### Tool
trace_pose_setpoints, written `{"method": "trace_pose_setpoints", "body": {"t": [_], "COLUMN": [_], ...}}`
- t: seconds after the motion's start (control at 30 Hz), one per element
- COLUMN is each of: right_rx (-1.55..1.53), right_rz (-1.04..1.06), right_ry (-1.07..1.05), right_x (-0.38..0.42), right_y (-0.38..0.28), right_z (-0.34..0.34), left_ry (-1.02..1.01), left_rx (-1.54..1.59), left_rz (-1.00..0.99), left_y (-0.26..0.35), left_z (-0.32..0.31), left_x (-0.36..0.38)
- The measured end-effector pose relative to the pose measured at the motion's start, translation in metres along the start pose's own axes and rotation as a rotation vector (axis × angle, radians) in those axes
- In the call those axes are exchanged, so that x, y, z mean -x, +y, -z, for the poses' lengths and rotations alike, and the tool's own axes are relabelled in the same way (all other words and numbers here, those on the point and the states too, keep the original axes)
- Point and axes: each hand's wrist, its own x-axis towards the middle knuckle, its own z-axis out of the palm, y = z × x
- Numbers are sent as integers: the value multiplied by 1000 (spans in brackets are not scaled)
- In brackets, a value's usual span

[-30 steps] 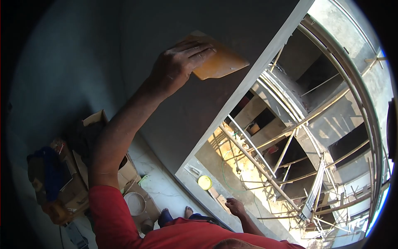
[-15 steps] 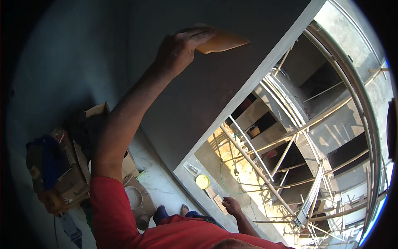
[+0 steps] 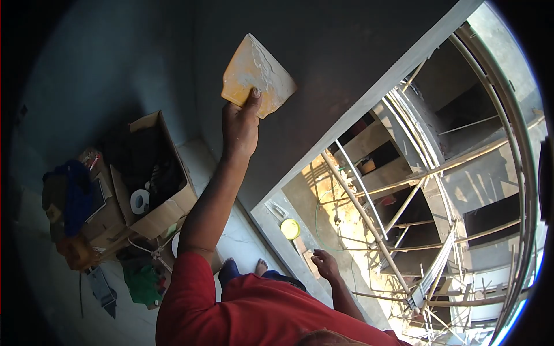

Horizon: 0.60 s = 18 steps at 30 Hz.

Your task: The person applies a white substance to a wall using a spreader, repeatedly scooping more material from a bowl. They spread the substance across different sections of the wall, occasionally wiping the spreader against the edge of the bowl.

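Observation:
My left hand [image 3: 240, 127] is raised in front of the grey wall [image 3: 340, 63], closed around a yellow plastic putty scraper [image 3: 245, 75]. Its thumb lies on the near face of the scraper, and the fingers are hidden behind. Whitish putty is smeared over that face, thickest toward the far edge. Low on the other side, my right hand [image 3: 326, 265] hangs open with loosely bent fingers and nothing in it. A yellow-rimmed round tub [image 3: 290, 229] sits on the ledge just beyond it.
A cardboard box [image 3: 167, 216] with dark cloth and a white roll stands at left, beside blue cloth [image 3: 75, 193] and a green bag [image 3: 141, 282]. The wall ends at a pale edge [image 3: 369, 104]; outside are bamboo poles [image 3: 369, 216] and an unfinished building.
The scraper has turned from nearly edge-on to showing its putty-covered face, and my left hand has come down and back slightly. The view has shifted, revealing more of the box.

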Motion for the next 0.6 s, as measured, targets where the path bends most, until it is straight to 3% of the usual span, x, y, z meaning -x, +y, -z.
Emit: {"method": "trace_pose_setpoints", "body": {"t": [0.17, 0.23, 0.27, 0.33, 0.37, 0.43, 0.6], "right_rx": [105, 138, 169, 167, 167, 166, 174], "right_rz": [-23, -26, -31, -27, -19, -3, -39], "right_ry": [-74, -82, -94, -86, -73, -53, -16], "right_x": [4, 4, 4, 5, 5, 4, 10], "right_y": [10, 15, 16, 17, 18, 19, 31], "right_z": [-3, -6, -6, -7, -7, -5, 0], "left_ry": [56, -17, -25, -92, -92, -99, -292], "left_rx": [-38, -374, -596, -688, -688, -688, -792], "left_rz": [-73, -253, -475, -840, -845, -1294, -1334], "left_y": [16, 31, 31, 38, 36, 29, 8], "left_z": [-21, -44, -50, -70, -75, -82, -75], "left_x": [7, 4, -6, -27, -40, -66, -100]}}
